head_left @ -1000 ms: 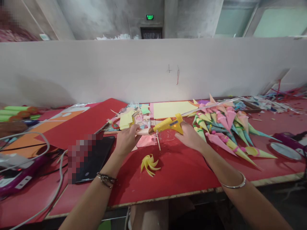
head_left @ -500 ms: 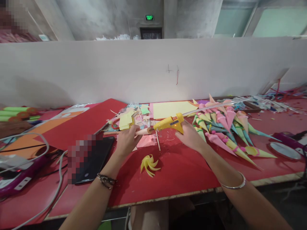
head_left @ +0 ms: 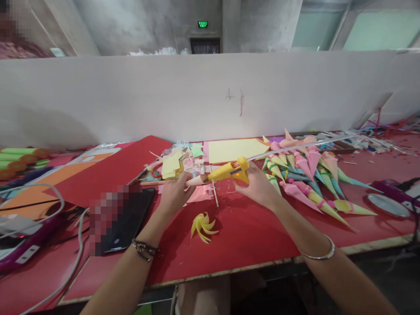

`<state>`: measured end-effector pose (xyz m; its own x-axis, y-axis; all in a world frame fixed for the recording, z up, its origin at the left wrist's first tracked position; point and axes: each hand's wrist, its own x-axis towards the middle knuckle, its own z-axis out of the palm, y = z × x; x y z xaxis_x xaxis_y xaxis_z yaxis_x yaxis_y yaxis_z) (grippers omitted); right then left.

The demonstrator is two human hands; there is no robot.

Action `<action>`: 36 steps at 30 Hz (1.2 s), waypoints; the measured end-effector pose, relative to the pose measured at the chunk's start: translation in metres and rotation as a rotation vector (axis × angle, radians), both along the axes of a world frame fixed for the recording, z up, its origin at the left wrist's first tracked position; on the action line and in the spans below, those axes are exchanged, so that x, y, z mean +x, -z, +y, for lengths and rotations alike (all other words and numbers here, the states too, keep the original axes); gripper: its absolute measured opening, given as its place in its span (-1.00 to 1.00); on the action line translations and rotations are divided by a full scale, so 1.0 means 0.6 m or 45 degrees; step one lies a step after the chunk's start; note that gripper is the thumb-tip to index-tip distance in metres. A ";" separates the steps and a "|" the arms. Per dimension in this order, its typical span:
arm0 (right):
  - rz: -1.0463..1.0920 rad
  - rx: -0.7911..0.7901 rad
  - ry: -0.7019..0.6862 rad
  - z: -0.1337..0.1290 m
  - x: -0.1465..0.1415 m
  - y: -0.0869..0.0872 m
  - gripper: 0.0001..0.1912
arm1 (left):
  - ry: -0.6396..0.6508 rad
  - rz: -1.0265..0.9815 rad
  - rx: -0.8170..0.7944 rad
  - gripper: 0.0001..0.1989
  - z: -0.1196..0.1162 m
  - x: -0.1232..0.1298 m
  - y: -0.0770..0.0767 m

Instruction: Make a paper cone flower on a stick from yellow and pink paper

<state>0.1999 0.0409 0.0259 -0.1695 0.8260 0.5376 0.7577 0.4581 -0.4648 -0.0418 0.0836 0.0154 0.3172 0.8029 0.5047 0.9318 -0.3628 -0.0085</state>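
Note:
In my right hand (head_left: 260, 186) is a yellow hot glue gun (head_left: 225, 172), its nozzle pointing left and a long clear glue stick (head_left: 295, 145) running out of its back. My left hand (head_left: 175, 192) pinches a small pale, peach-coloured cone-like piece (head_left: 197, 180). The nozzle tip meets or lies just beside the end of this piece; I cannot tell which. Below the hands, on the red tabletop (head_left: 249, 236), rests a yellow curled-petal paper flower (head_left: 203, 227). Under the nozzle a thin stick (head_left: 215, 194) lies near some pink paper (head_left: 201, 193).
Many finished-looking paper cones (head_left: 303, 164) are heaped at the right. Paper scraps (head_left: 172, 165) and a pale yellow sheet (head_left: 236, 150) lie behind the hands. At left are a black tablet-like device (head_left: 134, 223), a red sheet (head_left: 111, 170), cables (head_left: 80, 245) and a purple power strip (head_left: 29, 249).
The glue gun has shifted slightly left and down, and my right fingers sit a little differently around its handle. Another person's hand at the far left has gone from view.

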 end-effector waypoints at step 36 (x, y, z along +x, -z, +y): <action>-0.161 -0.101 0.501 0.048 0.050 0.032 -0.66 | -0.094 -0.131 -0.237 -0.72 -0.002 0.010 -0.012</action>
